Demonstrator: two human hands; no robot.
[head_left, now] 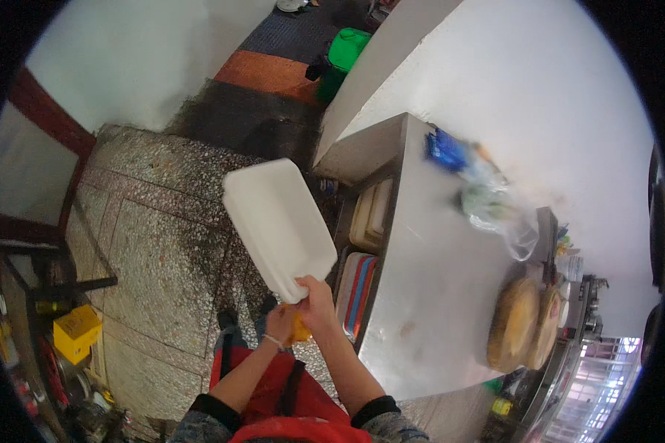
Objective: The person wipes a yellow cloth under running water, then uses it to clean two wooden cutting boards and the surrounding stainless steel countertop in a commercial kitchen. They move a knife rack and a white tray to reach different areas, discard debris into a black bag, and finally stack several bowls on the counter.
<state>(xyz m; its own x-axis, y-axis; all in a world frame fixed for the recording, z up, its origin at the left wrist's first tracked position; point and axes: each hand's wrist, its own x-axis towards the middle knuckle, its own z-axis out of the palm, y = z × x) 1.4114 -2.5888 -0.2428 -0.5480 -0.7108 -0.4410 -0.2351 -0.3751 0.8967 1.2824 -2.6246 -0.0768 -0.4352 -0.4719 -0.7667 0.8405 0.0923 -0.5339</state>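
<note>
A white rectangular plastic tray or tub (280, 221) is held out over the floor, tilted, with my right hand (317, 303) gripping its near corner. Close beside it, my left hand (280, 325) is closed around something orange-yellow (301, 329), perhaps a cloth or bag; the two hands partly hide it. To the right stands a stainless steel table (421, 277). Under its top, stacked cream plastic trays (371, 213) and a row of white, red and blue boards or trays (357, 293) rest on a shelf.
Round wooden chopping blocks (514, 326), a clear plastic bag (493, 207) and a blue packet (446, 150) lie on the table. A green plastic container (348, 49) stands beyond the wall corner. At left are a black metal rack (97, 284) and a yellow box (77, 334).
</note>
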